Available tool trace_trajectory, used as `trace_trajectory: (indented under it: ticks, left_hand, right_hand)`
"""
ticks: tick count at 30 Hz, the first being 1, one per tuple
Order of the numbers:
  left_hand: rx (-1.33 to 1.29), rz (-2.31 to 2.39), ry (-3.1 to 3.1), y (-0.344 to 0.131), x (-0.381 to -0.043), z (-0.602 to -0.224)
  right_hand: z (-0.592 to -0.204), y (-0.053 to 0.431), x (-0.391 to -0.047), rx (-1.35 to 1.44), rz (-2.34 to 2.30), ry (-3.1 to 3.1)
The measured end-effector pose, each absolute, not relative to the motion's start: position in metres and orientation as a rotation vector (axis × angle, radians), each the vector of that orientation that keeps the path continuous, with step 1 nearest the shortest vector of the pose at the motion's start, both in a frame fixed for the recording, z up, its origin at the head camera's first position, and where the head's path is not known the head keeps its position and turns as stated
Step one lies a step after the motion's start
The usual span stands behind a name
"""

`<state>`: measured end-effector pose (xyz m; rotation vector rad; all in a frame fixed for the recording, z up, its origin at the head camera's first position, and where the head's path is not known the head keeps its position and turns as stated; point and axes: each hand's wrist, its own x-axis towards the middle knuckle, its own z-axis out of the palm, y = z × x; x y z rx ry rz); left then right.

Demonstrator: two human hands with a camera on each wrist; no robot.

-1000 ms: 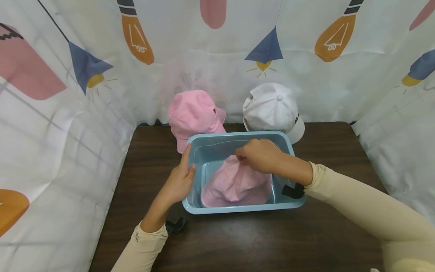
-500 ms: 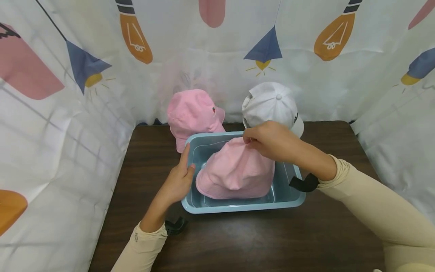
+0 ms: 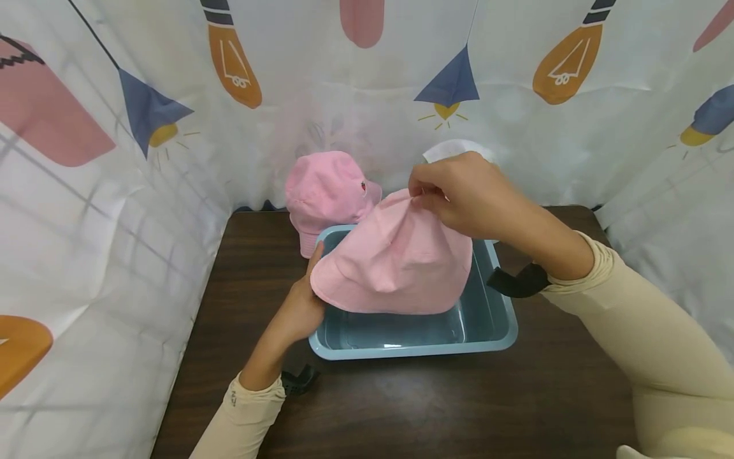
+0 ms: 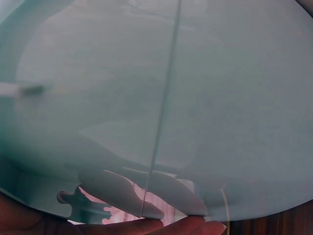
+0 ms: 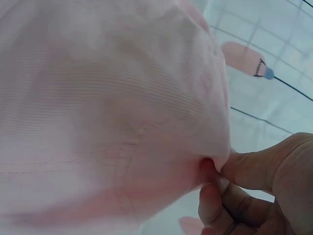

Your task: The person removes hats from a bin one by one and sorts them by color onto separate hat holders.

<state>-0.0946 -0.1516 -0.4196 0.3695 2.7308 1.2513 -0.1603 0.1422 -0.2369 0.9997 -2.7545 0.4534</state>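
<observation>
A pale pink bucket hat (image 3: 395,274) hangs, tilted, over a light blue plastic basin (image 3: 413,350). My right hand (image 3: 470,194) pinches the top of its crown between thumb and fingers; the right wrist view shows the fabric gathered at the fingertips (image 5: 210,198). The hat's brim overlaps part of my left hand (image 3: 301,309) in the head view. That left hand holds the basin's left side, its fingers (image 4: 183,225) lying along the outer wall in the left wrist view. The left thumb is hidden behind the hat.
Behind the basin's left corner sits a brighter pink cap (image 3: 323,191) with a small red emblem. A white cap (image 3: 455,148) at the back right is mostly covered by my right hand. The dark wooden table (image 3: 436,408) ends at a patterned curtain (image 3: 367,95).
My right hand has lifted the bucket hat up from the basin's floor and away from me, to above the basin. The left hand stays at the basin's left side.
</observation>
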Motion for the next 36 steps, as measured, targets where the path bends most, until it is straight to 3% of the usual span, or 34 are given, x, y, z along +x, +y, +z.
trace_trajectory:
  ticks: [18, 36]
  left_hand:
    - [0.291, 1.195, 2.673, -0.15, -0.1, -0.419]
    - [0.31, 1.244, 2.682, -0.151, -0.1, -0.42]
  right_hand:
    - [-0.195, 0.104, -0.2, 0.898, 0.553, -2.511]
    - [-0.209, 0.056, -0.265, 0.622, 0.664, -2.604]
